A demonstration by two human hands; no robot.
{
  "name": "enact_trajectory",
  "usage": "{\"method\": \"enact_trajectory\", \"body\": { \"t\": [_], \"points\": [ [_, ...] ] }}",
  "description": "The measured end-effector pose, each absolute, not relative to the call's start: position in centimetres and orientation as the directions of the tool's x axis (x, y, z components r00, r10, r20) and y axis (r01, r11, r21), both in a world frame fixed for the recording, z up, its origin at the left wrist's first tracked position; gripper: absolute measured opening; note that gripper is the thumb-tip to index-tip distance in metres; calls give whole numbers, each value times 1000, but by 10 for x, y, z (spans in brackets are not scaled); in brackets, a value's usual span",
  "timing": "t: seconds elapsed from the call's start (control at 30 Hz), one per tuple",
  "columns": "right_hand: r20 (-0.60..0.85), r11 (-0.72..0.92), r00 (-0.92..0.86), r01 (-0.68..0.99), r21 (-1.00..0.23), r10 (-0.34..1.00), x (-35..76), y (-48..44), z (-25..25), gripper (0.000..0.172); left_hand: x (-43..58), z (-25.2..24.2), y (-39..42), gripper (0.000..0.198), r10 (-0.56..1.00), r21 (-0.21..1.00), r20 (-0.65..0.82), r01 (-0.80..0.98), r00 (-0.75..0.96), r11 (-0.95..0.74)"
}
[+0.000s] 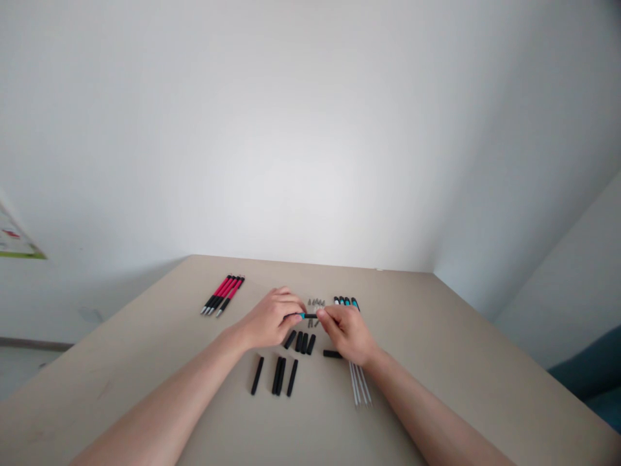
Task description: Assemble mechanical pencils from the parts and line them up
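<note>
- Head view: my left grip and right grip meet over the middle of the desk, each closed to a pinch on a slim blue-and-black piece raised between them.
- I have the blue end in my left fingertips and the black end between right thumb and forefinger; most of it is covered, so I cannot tell whether its parts are fully seated.
- To handle it well, I'd hold both ends on one straight line, since a tilt could bind a thin part.
- I'd pinch near the middle and let one side steady while the other turns or presses gently; hard squeezing could make it slip.
- My hands hang close above the small metal tips, so I'd watch that a finger doesn't scatter them.
- Nearer me lie short black sleeves, with longer black tubes nearer still; a single black sleeve and white rods sit by my right wrist.
- Blue-marked barrels lie just beyond my right knuckles; four red pens rest far left.
- The desk is plain beige, its far edge along a pale wall; a poster shows left, dark blue cloth right.
</note>
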State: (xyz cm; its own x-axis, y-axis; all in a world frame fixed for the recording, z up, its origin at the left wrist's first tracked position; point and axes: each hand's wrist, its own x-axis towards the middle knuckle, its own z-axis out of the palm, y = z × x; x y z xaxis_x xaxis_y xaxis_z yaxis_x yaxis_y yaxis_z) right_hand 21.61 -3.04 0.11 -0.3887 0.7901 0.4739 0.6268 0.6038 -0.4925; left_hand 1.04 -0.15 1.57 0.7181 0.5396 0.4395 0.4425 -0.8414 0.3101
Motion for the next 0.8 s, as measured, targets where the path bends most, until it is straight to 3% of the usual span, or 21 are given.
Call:
{"method": "enact_trajectory", "body": {
  "t": [0.13,0.33,0.5,0.67,0.8],
  "points": [
    [475,607,-392,622,-494,788,216,-31,1,48,11,14,-1,7,589,343,480,479,650,-808],
    [476,608,-393,622,-493,787,216,-30,0,46,11,16,-3,17,560,300,399,474,726,-828],
    [489,613,-388,624,-485,782,217,-30,-1,46,10,14,-1,13,604,319,447,513,660,-797],
    [480,610,-393,630,-481,785,217,-30,-1,46,11,13,0,22,574,299,407,490,711,-819],
    [478,608,-392,629,-484,786,217,-29,-1,46,12,12,-1,10,624,339,440,525,645,-781]
  ]
}}
